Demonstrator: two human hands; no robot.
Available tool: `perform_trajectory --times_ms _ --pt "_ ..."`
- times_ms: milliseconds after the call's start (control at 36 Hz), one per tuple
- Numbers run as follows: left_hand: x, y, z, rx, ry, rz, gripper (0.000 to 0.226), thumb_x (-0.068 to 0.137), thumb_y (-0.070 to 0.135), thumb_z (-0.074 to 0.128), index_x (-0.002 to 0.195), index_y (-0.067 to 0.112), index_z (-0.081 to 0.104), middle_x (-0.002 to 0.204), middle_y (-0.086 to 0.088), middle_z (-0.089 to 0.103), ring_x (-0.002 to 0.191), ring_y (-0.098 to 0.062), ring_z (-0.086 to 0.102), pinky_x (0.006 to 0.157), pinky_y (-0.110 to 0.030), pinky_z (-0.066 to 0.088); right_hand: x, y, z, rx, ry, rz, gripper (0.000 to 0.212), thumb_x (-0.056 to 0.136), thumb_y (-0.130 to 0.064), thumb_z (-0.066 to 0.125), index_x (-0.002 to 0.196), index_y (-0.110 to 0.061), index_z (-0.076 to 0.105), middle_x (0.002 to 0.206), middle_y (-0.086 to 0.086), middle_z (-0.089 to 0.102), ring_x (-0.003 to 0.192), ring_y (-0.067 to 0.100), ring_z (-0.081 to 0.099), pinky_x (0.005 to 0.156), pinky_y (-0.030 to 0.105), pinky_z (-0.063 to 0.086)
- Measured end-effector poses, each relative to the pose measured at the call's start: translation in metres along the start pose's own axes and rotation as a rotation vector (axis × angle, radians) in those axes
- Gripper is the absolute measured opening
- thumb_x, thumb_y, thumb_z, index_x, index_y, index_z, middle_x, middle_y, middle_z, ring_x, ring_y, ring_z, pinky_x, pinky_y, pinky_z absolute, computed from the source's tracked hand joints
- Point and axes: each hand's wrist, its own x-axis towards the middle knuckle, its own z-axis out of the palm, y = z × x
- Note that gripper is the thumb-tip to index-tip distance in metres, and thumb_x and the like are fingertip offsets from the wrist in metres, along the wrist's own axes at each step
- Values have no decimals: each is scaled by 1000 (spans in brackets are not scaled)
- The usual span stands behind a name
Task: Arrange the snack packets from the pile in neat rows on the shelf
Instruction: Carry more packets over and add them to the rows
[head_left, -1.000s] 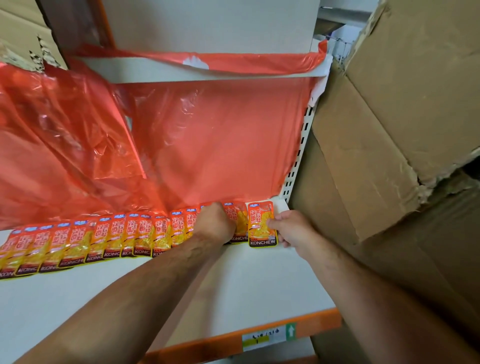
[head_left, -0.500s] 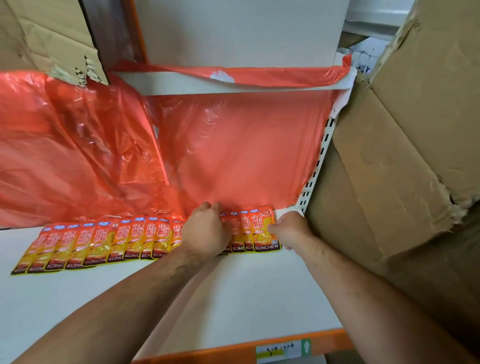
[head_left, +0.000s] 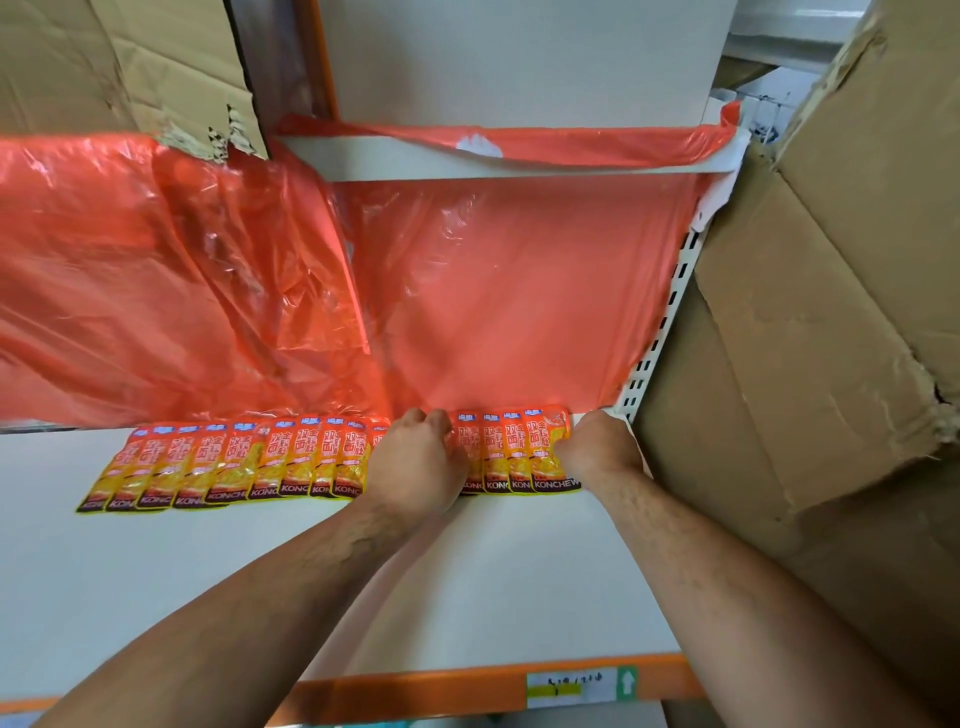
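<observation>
The left hand (head_left: 415, 460) lies knuckles-up on the row of snack packets (head_left: 234, 462), its fingers curled over the top edges of the packets beneath it. It covers a few of them, right of the row's middle. The right hand (head_left: 597, 449) sits at the row's right end, pressed against the right edge of the last packet (head_left: 545, 452). Its fingers are tucked out of sight, so it cannot be told whether they pinch the packet or only push it. Both forearms reach in from the bottom of the view.

The packets are orange and yellow with a dark band reading KONCHEW. They lie flat and overlapping in a single line along the back of the white shelf (head_left: 156, 597), top edges toward the rear. The line runs from the left part of the shelf almost to the perforated upright (head_left: 670, 322) on the right.

A red plastic sheet (head_left: 493, 291) hangs behind the row, draped from the upper shelf (head_left: 519, 169) and bunched in folds on the left. An orange front rail (head_left: 415, 691) edges the shelf and carries a paper label (head_left: 576, 686) with a green arrow. A large cardboard box (head_left: 805, 338) with a torn corner stands just beside the shelf on the right, and torn cardboard (head_left: 130, 67) shows at the top left.
</observation>
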Motion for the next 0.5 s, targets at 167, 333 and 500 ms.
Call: perform_trajectory --times_ms 167,333,500 --pt "-13 -5 -2 12 29 -4 27 88 31 58 107 12 66 94 -10 59 89 -32 59 66 -35 43 1 0 2 -65 31 0 9 80 -16 60 89 -14 59 101 11 68 93 33 66 67 30 50" --pt "-24 -7 4 50 66 25 28 81 29 54 95 10 69 84 -13 62 80 -36 59 64 -37 46 1 5 4 -63 75 -31 18 82 -17 59 99 -11 58 103 13 67 95 35 65 64 29 44" --pt "-39 -10 0 128 50 73 37 80 37 51 102 13 70 91 -9 66 82 -33 58 68 -38 48 -14 3 4 -140 145 -146 29 89 -32 55 109 -12 61 111 11 64 101 34 64 71 34 46"
